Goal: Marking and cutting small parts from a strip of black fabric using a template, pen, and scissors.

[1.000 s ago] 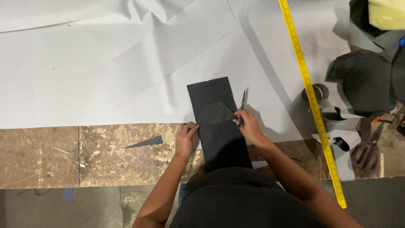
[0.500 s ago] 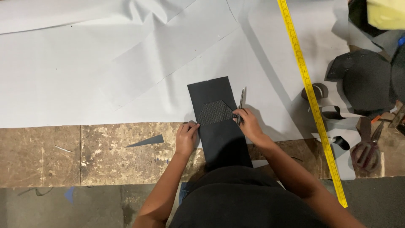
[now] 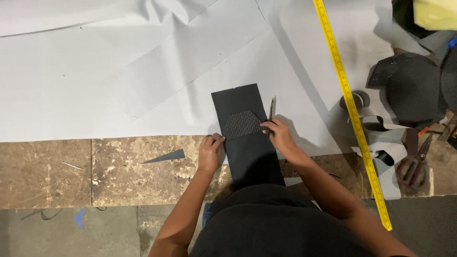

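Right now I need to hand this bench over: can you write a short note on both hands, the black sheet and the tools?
Left hand: fingertips pressing down the left edge of the black sheet, holding nothing.
Right hand: gripping a pen-like tool at the sheet's right edge, beside the textured patch.
The sheet lies across the edge of the white paper and the worn tabletop.
Yellow tape measure runs diagonally on the right; scissors lie beyond it.
A cut sliver lies on the tabletop. Marks on the sheet are too faint to judge.
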